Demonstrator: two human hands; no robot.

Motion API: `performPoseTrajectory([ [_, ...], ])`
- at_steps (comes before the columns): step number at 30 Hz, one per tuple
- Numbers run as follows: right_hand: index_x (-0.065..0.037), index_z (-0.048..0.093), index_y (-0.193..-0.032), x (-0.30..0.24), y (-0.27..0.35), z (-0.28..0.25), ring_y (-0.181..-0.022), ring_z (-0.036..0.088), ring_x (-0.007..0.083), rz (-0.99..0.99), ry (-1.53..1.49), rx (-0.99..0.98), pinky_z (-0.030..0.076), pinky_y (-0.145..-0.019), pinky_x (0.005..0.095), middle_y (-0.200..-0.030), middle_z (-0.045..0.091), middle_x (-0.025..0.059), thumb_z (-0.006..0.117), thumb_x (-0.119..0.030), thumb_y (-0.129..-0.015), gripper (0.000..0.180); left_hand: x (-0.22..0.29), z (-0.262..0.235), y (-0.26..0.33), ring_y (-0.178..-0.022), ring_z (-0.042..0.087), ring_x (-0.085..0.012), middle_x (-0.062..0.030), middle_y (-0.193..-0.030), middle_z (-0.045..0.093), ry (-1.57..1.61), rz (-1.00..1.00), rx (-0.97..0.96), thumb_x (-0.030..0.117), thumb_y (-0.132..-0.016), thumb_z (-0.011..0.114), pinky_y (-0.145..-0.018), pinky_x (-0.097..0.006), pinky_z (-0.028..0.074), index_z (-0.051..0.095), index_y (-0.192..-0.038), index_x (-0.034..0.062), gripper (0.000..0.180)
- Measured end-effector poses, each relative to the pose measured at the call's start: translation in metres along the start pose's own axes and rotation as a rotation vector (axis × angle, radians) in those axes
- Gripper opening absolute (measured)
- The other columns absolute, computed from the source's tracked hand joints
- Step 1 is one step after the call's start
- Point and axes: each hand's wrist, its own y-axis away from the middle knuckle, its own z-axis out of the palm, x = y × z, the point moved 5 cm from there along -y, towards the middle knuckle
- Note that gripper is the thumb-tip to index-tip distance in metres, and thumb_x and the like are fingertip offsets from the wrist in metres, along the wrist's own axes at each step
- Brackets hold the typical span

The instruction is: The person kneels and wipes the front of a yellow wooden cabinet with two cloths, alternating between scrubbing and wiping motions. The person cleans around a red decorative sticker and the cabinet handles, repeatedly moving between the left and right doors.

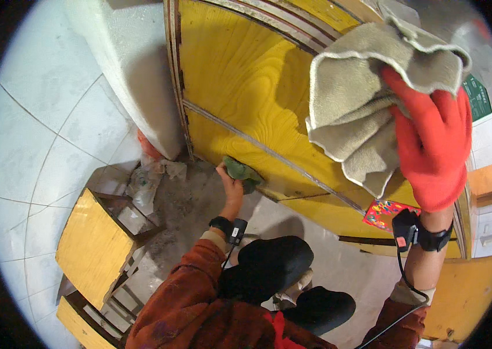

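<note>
My left hand (231,187), bare, has its fingers closed on a green scrub pad or cloth (239,168); its exact kind is hard to tell. The green piece is at the lower edge of the yellow wooden cabinet front (246,75), close to the floor. Higher up at the right, my right hand (435,145) wears a red glove and grips a beige cloth (353,87) with white stitched edges. That cloth hangs in loose folds before the cabinet's right part. Some of the gloved fingers are hidden among the folds.
Yellow-topped wooden stools (92,247) stand at the lower left, near a crumpled plastic bag (144,189) on the grey floor (191,200). A white curved object (135,70) stands between the tiled wall (42,122) and the cabinet. A red patterned paper (391,215) is at the cabinet's right.
</note>
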Motion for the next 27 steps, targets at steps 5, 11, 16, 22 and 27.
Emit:
performPoseTrajectory([
  [5, -0.013, 0.069, -0.121, 0.000, 0.000, 0.002, -0.088, 0.059, 0.0312, -0.054, 0.045, 0.006, 0.046, -0.079, 0.0376, -0.098, 0.063, 0.0103, 0.068, 0.007, -0.070, 0.055, -0.056, -0.028, -0.016, -0.109, 0.047, -0.0250, -0.0099, -0.119, 0.047, 0.177, -0.252, 0.183, 0.010, -0.094, 0.058, -0.101, -0.040, 0.038, 0.037, -0.130, 0.0099, 0.042],
  [11, -0.015, 0.070, -0.122, -0.001, 0.002, 0.003, -0.071, 0.049, 0.0240, 0.043, 0.011, 0.006, 0.042, -0.066, 0.0345, -0.080, 0.055, 0.0061, 0.070, 0.006, -0.067, 0.058, -0.134, -0.082, -0.059, -0.111, 0.049, -0.0280, -0.0113, -0.123, 0.048, -0.253, -0.496, 0.052, 0.010, -0.093, 0.058, -0.103, -0.043, 0.037, 0.037, -0.135, 0.0101, 0.047],
  [16, -0.015, 0.070, -0.118, 0.003, 0.001, 0.003, -0.078, 0.053, 0.0292, -0.007, -0.021, 0.056, 0.043, -0.069, 0.0373, -0.088, 0.057, 0.0080, 0.071, 0.002, -0.066, 0.054, -0.139, -0.101, -0.086, -0.113, 0.050, -0.0306, -0.0124, -0.126, 0.049, -0.752, -0.495, -0.199, 0.010, -0.092, 0.059, -0.105, -0.045, 0.036, 0.037, -0.139, 0.0104, 0.051],
  [22, -0.016, 0.066, -0.118, 0.004, 0.003, 0.000, -0.090, 0.057, 0.0299, -0.028, -0.040, 0.122, 0.044, -0.077, 0.0396, -0.107, 0.061, 0.0067, 0.068, -0.005, -0.072, 0.048, -0.061, -0.084, -0.081, -0.115, 0.052, -0.0336, -0.0138, -0.129, 0.050, -0.780, -0.382, -0.385, 0.010, -0.091, 0.060, -0.107, -0.048, 0.035, 0.037, -0.143, 0.0106, 0.057],
  [27, -0.017, 0.062, -0.116, 0.000, 0.008, -0.001, -0.113, 0.057, 0.0319, -0.037, 0.053, 0.109, 0.048, -0.089, 0.0414, -0.110, 0.061, 0.0037, 0.063, -0.012, -0.074, 0.042, 0.063, -0.027, -0.045, -0.113, 0.055, -0.0331, -0.0144, -0.130, 0.051, 0.223, -0.527, -0.146, 0.009, -0.091, 0.060, -0.105, -0.048, 0.039, 0.033, -0.149, 0.0114, 0.063],
])
